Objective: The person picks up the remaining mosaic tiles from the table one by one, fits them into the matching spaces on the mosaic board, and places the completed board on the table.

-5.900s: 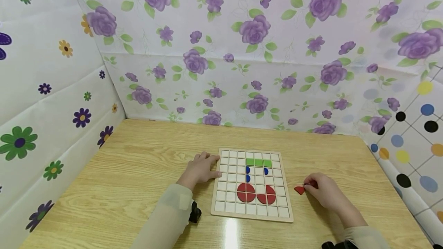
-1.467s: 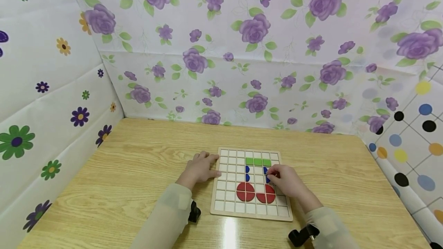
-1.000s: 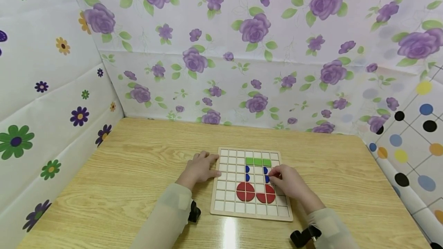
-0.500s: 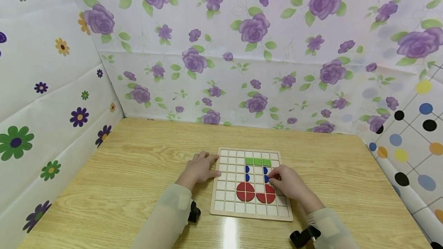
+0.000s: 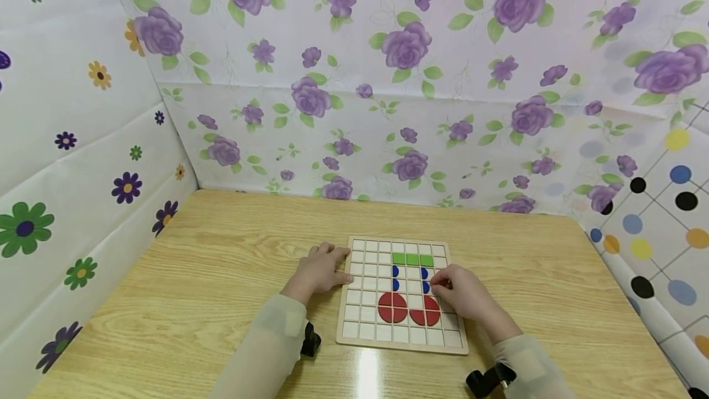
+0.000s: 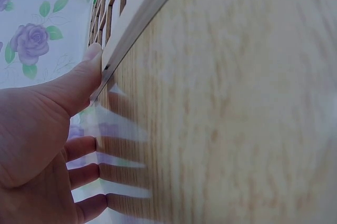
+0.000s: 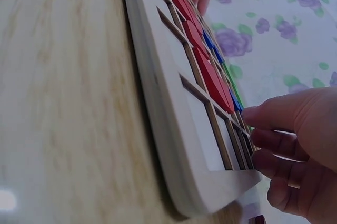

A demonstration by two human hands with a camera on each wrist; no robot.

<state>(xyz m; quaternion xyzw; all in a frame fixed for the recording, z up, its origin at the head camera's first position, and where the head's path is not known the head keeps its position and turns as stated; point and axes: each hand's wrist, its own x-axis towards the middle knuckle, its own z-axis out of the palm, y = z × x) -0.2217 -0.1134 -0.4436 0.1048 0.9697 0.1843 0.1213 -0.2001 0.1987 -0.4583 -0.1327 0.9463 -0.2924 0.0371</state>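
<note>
A wooden grid board (image 5: 362,343) lies on the table with coloured flat pieces in its cells. My left hand (image 5: 318,271) rests at the board's left edge, thumb on the rim and fingers spread. On the right, my right hand (image 5: 462,291) is over the board, its fingertips at the right edge of the lower right blue half-circle piece (image 5: 426,287), which lies in its cell. In the right wrist view the thumb is beside that blue piece (image 7: 236,102) and the other fingers are loosely bent. Three green squares (image 5: 412,259) form a row above.
Red quarter pieces (image 5: 392,308) form a full circle on the board; three more (image 5: 425,314) leave the upper left quarter bare. A dark red piece (image 7: 258,219) shows at the bottom of the right wrist view. Flowered cloth (image 5: 354,109) hangs behind the table.
My right hand has come from the table right of the board to the blue pieces. A second blue half-circle now lies in the right column, shifted slightly left. The left hand stays put.
</note>
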